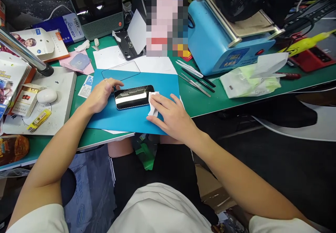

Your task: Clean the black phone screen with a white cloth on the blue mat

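A black phone (pixel 133 96) lies screen up on a blue mat (pixel 131 119) at the near edge of the green bench. My left hand (pixel 101 93) rests at the phone's left end, its fingers curled against the edge and holding it still. My right hand (pixel 172 115) lies flat at the phone's right end, fingers pressed on a small white wipe (pixel 153 101) that touches the screen's right edge. A clear screen protector (pixel 120 70) lies on the mat behind the phone.
Tweezers and thin tools (pixel 195 79) lie right of the mat. A blue machine (pixel 225 40) stands behind them, with a crumpled plastic bag (pixel 249 82) beside it. Boxes, a white pad (pixel 60 96) and a metal lamp arm (pixel 23 52) crowd the left. A monitor (pixel 97 5) stands at the back.
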A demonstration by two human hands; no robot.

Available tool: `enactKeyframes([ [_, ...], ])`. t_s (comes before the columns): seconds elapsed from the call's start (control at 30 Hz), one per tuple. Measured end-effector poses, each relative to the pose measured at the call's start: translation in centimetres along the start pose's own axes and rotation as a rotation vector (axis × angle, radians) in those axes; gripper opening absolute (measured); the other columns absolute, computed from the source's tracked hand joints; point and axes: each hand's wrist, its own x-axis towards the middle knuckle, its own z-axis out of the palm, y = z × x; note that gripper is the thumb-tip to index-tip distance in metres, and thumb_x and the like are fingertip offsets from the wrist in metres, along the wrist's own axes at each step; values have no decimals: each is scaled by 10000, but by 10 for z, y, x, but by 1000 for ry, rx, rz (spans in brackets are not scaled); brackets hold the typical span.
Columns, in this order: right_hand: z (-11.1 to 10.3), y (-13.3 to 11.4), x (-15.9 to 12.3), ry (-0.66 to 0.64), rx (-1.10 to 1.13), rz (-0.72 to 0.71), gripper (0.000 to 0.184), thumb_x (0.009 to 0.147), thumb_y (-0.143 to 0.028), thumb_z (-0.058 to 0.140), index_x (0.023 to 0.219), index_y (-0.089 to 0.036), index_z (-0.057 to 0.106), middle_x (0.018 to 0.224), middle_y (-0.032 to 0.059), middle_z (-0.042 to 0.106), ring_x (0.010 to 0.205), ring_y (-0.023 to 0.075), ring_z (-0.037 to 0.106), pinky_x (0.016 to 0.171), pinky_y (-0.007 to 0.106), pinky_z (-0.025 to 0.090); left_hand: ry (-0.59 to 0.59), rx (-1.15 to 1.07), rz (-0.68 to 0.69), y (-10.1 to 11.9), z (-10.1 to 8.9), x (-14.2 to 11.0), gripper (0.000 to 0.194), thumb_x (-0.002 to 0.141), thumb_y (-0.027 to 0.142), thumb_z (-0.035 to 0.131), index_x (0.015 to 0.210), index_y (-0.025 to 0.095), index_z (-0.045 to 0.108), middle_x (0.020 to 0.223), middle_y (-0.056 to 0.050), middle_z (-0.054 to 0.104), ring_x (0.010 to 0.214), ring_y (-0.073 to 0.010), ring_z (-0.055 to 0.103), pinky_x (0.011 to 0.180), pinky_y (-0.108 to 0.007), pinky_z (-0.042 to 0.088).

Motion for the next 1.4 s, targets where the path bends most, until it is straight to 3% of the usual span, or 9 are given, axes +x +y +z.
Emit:
enactKeyframes([
  [0.13, 1, 4, 8, -8, 30, 20, 607, 1134, -518, 460, 1603, -141, 541, 1627, 213, 592, 1561, 389, 517, 1272, 665, 414, 52, -10, 7, 2, 0, -3, 1047, 953, 947, 31, 1210, 218, 739, 1108, -133, 759, 916, -287, 661, 886, -479, 522],
  [0.3, 1, 6, 26, -25, 11, 13, 657, 1131, -567, 452, 1571, -90, 559, 1604, 235, 601, 1530, 402, 541, 1274, 656, 418, 582, -12, -120, 3, 1, -4, 812, 1051, 812, 35, 1277, 294, 619, 1144, -104, 705, 965, -272, 642, 901, -461, 524],
  [0.4, 4, 1, 35, -18, -22, 5, 756, 1109, -635, 470, 1595, -60, 527, 1622, 258, 577, 1548, 420, 514, 1287, 656, 400, 690, 8, -123, 4, 1, -3, 661, 1090, 751, 99, 1259, 310, 561, 1226, -109, 658, 1132, -295, 630, 995, -486, 503],
  [0.63, 11, -25, 65, -47, -60, -80, 900, 1045, -726, 550, 1563, 10, 544, 1591, 285, 595, 1507, 416, 541, 1303, 602, 390, 657, 10, -128, 2, -1, -3, 611, 1086, 745, 151, 1215, 302, 551, 1268, -117, 653, 1198, -314, 618, 1072, -540, 494],
  [0.9, 26, -59, 88, -46, 28, -149, 901, 1007, -718, 631, 1545, 1, 572, 1600, 293, 590, 1529, 433, 530, 1321, 617, 378, 732, -85, -17, -16, 5, 6, 669, 1044, 833, 253, 1055, 293, 647, 1063, -80, 723, 952, -272, 638, 891, -459, 532],
  [1.07, 32, -69, 83, -2, 95, -202, 922, 945, -699, 730, 1509, 20, 604, 1575, 324, 603, 1512, 444, 563, 1277, 580, 469, 697, -110, 34, -18, 6, 8, 649, 1062, 816, 274, 1042, 291, 654, 1007, -68, 726, 896, -250, 641, 846, -429, 519],
  [1.13, 31, -70, 76, 5, 106, -238, 848, 969, -622, 748, 1496, 29, 613, 1575, 319, 608, 1506, 426, 578, 1273, 552, 487, 671, -113, 31, -17, 5, 7, 655, 1058, 824, 274, 1036, 288, 650, 1008, -70, 729, 880, -244, 635, 844, -428, 519],
  [1.27, 28, -65, 59, 22, 113, -279, 435, 1115, -279, 579, 1476, -49, 658, 1547, 239, 667, 1478, 349, 627, 1232, 537, 541, 593, -112, 45, -15, 4, 5, 629, 1064, 811, 286, 1082, 283, 627, 991, -71, 719, 833, -234, 619, 821, -432, 513],
  [1.4, 23, -49, 45, 83, 108, -296, 421, 1131, -104, 405, 1444, -85, 686, 1507, 191, 710, 1431, 300, 673, 1149, 505, 607, 523, -103, 71, -13, 3, 3, 613, 1065, 799, 304, 1212, 280, 594, 1004, -67, 718, 822, -229, 623, 799, -425, 507],
])
